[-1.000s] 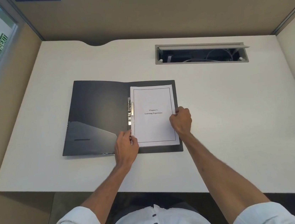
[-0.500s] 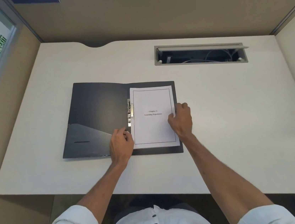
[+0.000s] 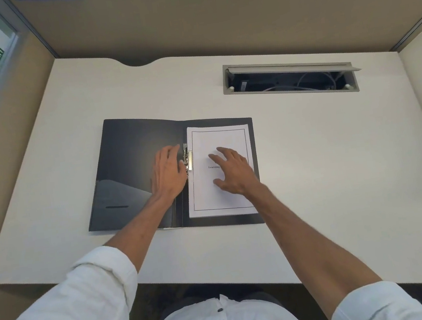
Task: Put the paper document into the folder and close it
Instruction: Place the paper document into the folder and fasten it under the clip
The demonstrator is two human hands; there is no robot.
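Black folder (image 3: 136, 169) lay open flat on the white desk (image 3: 311, 160). Paper document (image 3: 222, 198) sat on the folder's right half, just right of the metal clip (image 3: 188, 160) at the spine. Left hand (image 3: 169, 173) rested palm down on the folder's left half, fingers extended together, thumb side touching the clip, gripping nothing. Right hand (image 3: 235, 172) pressed on the document, fingers spread open, partly covering the printed title. Cable tray slot (image 3: 290, 78) was beyond the folder, well apart.
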